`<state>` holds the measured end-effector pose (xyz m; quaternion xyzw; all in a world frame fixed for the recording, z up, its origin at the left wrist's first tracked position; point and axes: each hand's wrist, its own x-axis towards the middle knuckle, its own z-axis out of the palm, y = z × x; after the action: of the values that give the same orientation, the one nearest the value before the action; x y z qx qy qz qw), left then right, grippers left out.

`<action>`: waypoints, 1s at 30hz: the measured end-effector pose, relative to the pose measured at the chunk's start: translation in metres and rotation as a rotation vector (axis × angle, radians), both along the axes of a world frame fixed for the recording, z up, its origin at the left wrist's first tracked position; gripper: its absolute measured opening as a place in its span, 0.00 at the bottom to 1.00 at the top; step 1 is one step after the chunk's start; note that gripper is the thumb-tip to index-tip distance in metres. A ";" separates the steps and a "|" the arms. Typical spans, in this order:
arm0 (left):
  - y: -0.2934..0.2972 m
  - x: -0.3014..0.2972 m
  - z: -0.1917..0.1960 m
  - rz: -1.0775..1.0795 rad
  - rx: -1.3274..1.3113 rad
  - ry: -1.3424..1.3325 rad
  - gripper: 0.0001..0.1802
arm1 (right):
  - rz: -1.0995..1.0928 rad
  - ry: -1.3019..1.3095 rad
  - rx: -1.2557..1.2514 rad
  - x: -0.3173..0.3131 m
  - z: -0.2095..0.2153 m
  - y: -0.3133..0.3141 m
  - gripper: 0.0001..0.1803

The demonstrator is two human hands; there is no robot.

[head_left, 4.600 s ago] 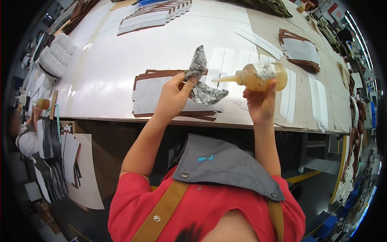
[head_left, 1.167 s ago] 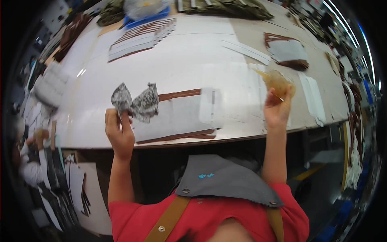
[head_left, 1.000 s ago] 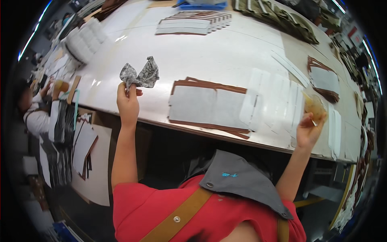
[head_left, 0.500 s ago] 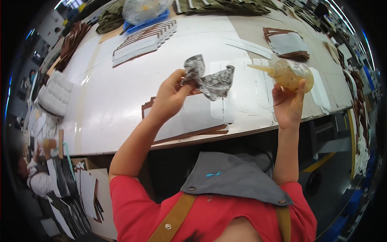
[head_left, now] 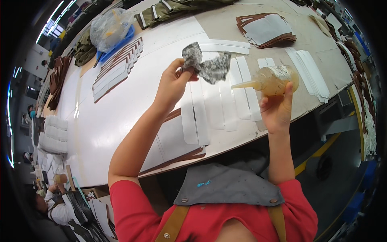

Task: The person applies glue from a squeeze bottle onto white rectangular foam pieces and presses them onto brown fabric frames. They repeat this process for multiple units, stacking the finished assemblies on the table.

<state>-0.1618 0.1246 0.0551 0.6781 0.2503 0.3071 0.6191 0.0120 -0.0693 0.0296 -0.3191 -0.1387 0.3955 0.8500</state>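
My left hand [head_left: 173,84] is closed on a crumpled grey-and-white speckled cloth [head_left: 215,68], pinched at its middle so both ends flare out. In my right hand [head_left: 277,115] lies a round, translucent yellowish squeeze bottle [head_left: 276,80] with a long tapered nozzle pointing left toward the cloth. The two do not appear to touch. Both hands are raised over the worktable [head_left: 157,56]. Below them are white strips [head_left: 194,117] laid side by side, and a stack of grey panels with brown edges [head_left: 171,143] by the table's near edge.
Fanned brown-edged pieces [head_left: 115,76] lie at left, near a blue tray [head_left: 121,44] with a plastic bag. Another brown-and-white stack [head_left: 268,30] and long white strips [head_left: 308,74] are at right. Olive fabric [head_left: 173,12] lines the far side. A co-worker [head_left: 60,209] sits lower left.
The view has turned, so the table appears rotated. My right hand has brought the bottle leftward, its nozzle now nearer and lower beside the cloth. Both hands keep their hold.
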 end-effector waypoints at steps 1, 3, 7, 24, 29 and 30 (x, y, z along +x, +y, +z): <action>0.014 0.015 0.000 0.015 -0.012 0.009 0.12 | -0.007 -0.011 0.019 0.008 -0.002 0.000 0.32; 0.042 0.053 -0.005 0.062 0.014 0.041 0.12 | -0.133 -0.032 -0.056 0.019 0.002 0.005 0.32; 0.093 0.136 -0.022 0.160 -0.067 -0.070 0.13 | -0.249 -0.027 -0.151 0.045 0.000 0.009 0.30; 0.058 0.065 -0.019 -0.149 0.287 0.362 0.23 | -0.168 -0.232 -0.279 0.055 -0.009 0.015 0.35; 0.001 -0.046 -0.012 -0.195 0.569 0.573 0.12 | 0.041 -0.495 -0.295 0.036 0.001 0.036 0.35; -0.006 -0.058 -0.018 -0.174 0.579 0.621 0.11 | 0.078 -0.549 -0.301 0.031 0.002 0.044 0.35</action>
<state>-0.2200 0.1183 0.0373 0.9026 0.2703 0.0927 0.3221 0.0432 -0.0253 0.0317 -0.5308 -0.3147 0.3429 0.7083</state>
